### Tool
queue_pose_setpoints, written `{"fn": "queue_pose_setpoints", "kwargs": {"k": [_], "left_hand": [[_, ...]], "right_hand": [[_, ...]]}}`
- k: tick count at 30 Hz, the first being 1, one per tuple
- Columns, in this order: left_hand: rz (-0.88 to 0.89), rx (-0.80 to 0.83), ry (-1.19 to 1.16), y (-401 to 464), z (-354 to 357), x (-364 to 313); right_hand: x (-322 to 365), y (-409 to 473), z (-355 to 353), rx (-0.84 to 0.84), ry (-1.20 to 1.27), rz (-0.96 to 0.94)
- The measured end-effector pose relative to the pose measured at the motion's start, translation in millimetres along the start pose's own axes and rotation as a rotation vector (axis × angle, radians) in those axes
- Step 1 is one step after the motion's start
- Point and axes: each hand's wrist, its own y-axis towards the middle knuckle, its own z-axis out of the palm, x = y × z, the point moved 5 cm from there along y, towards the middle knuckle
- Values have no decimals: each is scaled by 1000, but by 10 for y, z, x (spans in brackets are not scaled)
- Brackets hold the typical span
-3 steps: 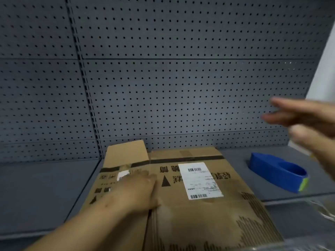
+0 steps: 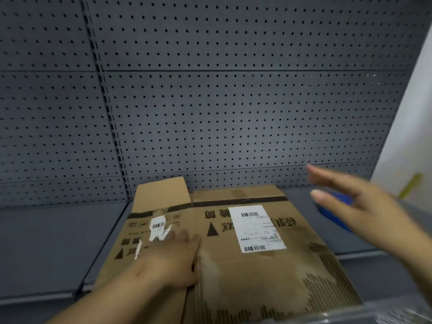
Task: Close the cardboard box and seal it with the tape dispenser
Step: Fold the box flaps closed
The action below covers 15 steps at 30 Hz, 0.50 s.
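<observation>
Cardboard box (image 2: pixel 245 260) flaps folded shut on the shelf (image 2: pixel 46 242); left hand (image 2: pixel 177 256) presses flat, released; right hand (image 2: pixel 357 202), released, hovers above the blue tape dispenser (image 2: pixel 336 213); sealing remains

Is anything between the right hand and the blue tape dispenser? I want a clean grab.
Nothing visible stands between them. The open right hand hovers in front of the blue plastic tape dispenser on the grey shelf, partly hiding it from the camera.

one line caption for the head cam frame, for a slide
Left hand presses the cardboard box flaps shut while the open right hand reaches toward the blue tape dispenser.
</observation>
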Motion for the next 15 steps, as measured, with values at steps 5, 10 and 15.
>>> {"fn": "queue_pose_setpoints", "kwargs": {"k": [5, 10, 15], "left_hand": [[-30, 135, 21, 44, 205, -17], [-77, 105, -49, 47, 229, -55], [-40, 27, -68, 17, 128, -103]], "right_hand": [[-604, -192, 800, 354, -385, 215], [-878, -288, 1186, 525, -524, 307], [-907, -215, 1279, 562, -539, 317]]}}
